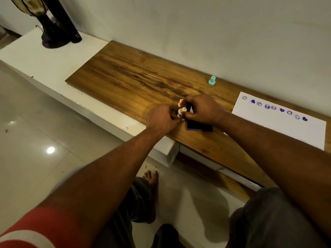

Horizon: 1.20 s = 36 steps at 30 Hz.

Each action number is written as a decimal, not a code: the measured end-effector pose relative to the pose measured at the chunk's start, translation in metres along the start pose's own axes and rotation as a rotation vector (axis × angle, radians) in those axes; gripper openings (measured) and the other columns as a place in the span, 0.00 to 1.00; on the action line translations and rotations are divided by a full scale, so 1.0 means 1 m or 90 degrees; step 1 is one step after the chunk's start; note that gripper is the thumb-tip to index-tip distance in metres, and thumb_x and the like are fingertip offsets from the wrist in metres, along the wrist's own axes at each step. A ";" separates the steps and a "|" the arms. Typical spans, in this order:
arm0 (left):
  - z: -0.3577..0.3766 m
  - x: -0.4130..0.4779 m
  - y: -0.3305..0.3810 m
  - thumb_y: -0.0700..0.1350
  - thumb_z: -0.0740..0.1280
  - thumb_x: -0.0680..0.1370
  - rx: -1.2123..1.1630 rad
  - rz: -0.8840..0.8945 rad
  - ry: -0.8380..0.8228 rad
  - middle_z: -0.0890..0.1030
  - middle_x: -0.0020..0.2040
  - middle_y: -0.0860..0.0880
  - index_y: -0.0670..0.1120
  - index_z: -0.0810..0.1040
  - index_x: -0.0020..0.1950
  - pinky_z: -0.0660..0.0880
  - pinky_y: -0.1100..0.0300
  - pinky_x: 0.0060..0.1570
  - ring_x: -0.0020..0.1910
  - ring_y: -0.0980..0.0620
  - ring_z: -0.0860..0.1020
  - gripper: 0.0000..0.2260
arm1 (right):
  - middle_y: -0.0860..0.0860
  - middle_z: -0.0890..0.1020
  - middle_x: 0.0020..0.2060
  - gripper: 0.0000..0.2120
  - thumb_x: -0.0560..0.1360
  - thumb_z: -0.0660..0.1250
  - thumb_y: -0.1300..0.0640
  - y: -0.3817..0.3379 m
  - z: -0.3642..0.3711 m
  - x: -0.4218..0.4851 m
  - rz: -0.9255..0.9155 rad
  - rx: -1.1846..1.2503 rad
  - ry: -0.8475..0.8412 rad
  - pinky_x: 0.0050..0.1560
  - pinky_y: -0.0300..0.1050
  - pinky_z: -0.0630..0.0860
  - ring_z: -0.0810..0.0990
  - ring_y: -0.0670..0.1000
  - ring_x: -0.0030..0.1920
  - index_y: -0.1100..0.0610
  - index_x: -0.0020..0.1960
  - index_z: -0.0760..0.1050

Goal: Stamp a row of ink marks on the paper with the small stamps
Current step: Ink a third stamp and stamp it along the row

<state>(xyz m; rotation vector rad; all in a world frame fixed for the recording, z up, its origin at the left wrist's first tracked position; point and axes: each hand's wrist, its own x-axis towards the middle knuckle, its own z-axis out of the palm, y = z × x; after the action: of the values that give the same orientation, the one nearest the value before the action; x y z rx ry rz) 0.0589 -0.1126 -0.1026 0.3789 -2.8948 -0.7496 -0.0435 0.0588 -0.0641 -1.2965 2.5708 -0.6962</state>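
My left hand (162, 119) and my right hand (204, 109) meet over the wooden board, fingers closed around small stamps. A cream stamp (181, 111) sits between the fingertips of both hands, and a pink stamp (180, 102) pokes up just behind them. Which hand grips which stamp is partly hidden. Under my right hand lies a dark purple ink pad (198, 126). A teal stamp (212, 80) stands upright by the wall. The white paper (286, 133) lies to the right and bears a row of several purple faces and hearts.
The wooden board (136, 74) rests on a low white shelf (44, 58) against the wall. A dark lamp base (53, 35) and a black cylinder (70, 24) stand at the far left. Tiled floor, my knees and a bare foot (152, 179) lie below.
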 end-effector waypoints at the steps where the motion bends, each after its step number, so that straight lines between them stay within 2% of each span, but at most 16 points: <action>1: 0.000 0.001 0.000 0.60 0.77 0.72 -0.001 -0.008 -0.004 0.77 0.37 0.61 0.58 0.84 0.55 0.66 0.62 0.33 0.37 0.63 0.75 0.15 | 0.40 0.80 0.42 0.13 0.74 0.72 0.47 -0.001 0.001 0.000 -0.001 -0.001 -0.004 0.39 0.36 0.73 0.77 0.39 0.39 0.49 0.57 0.81; 4: 0.001 0.002 0.000 0.58 0.78 0.71 -0.005 -0.025 -0.015 0.78 0.37 0.61 0.58 0.84 0.54 0.68 0.62 0.33 0.38 0.63 0.76 0.14 | 0.42 0.81 0.43 0.14 0.74 0.72 0.47 -0.001 0.003 0.000 -0.004 -0.019 -0.014 0.40 0.38 0.74 0.78 0.42 0.40 0.50 0.58 0.81; 9: 0.002 0.004 -0.001 0.55 0.78 0.71 -0.021 -0.042 -0.007 0.77 0.36 0.62 0.58 0.85 0.51 0.66 0.64 0.32 0.35 0.64 0.75 0.11 | 0.48 0.84 0.47 0.14 0.76 0.69 0.47 -0.009 0.000 0.002 -0.043 -0.129 -0.041 0.46 0.50 0.80 0.79 0.48 0.45 0.51 0.59 0.81; 15: 0.004 0.004 0.002 0.53 0.77 0.70 -0.006 -0.044 -0.001 0.78 0.35 0.60 0.57 0.84 0.52 0.66 0.64 0.31 0.35 0.64 0.76 0.12 | 0.51 0.83 0.45 0.12 0.78 0.66 0.48 -0.019 -0.002 0.009 -0.040 -0.208 -0.079 0.48 0.53 0.80 0.80 0.52 0.45 0.53 0.56 0.80; 20: 0.005 0.002 0.004 0.57 0.76 0.70 0.017 -0.047 0.015 0.77 0.35 0.61 0.57 0.83 0.51 0.63 0.65 0.31 0.35 0.65 0.73 0.12 | 0.51 0.82 0.43 0.10 0.79 0.67 0.50 -0.021 0.001 0.012 -0.022 -0.213 -0.075 0.46 0.48 0.80 0.80 0.51 0.43 0.54 0.54 0.81; 25: 0.005 0.002 0.004 0.59 0.75 0.70 0.026 -0.050 0.015 0.78 0.37 0.59 0.56 0.83 0.51 0.63 0.65 0.31 0.36 0.63 0.74 0.13 | 0.50 0.83 0.44 0.11 0.79 0.67 0.49 -0.019 0.002 0.007 -0.022 -0.165 -0.038 0.45 0.47 0.78 0.81 0.51 0.44 0.53 0.56 0.81; 30: 0.003 0.005 0.000 0.58 0.75 0.72 -0.002 -0.051 0.030 0.79 0.36 0.59 0.57 0.85 0.54 0.67 0.63 0.31 0.36 0.62 0.77 0.13 | 0.46 0.84 0.42 0.13 0.79 0.66 0.44 -0.012 -0.015 -0.004 -0.087 -0.125 0.044 0.37 0.41 0.72 0.78 0.46 0.39 0.50 0.58 0.81; 33: 0.002 0.009 -0.004 0.59 0.74 0.74 -0.029 -0.076 0.044 0.79 0.35 0.59 0.56 0.85 0.54 0.69 0.62 0.33 0.37 0.61 0.78 0.12 | 0.47 0.84 0.42 0.15 0.79 0.67 0.43 0.006 -0.026 -0.002 -0.008 -0.126 0.127 0.38 0.40 0.73 0.79 0.46 0.40 0.51 0.60 0.82; 36: 0.003 0.013 -0.005 0.59 0.74 0.74 -0.029 -0.092 0.064 0.79 0.36 0.59 0.56 0.84 0.55 0.67 0.63 0.32 0.38 0.59 0.78 0.13 | 0.53 0.84 0.51 0.19 0.79 0.68 0.47 0.032 -0.035 0.004 0.122 -0.167 0.200 0.49 0.49 0.79 0.82 0.55 0.51 0.52 0.68 0.76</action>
<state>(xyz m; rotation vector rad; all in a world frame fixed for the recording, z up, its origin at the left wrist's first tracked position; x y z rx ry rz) 0.0471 -0.1191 -0.1065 0.6081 -2.7743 -0.7907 -0.0810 0.0838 -0.0489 -1.0553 3.0773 -0.5811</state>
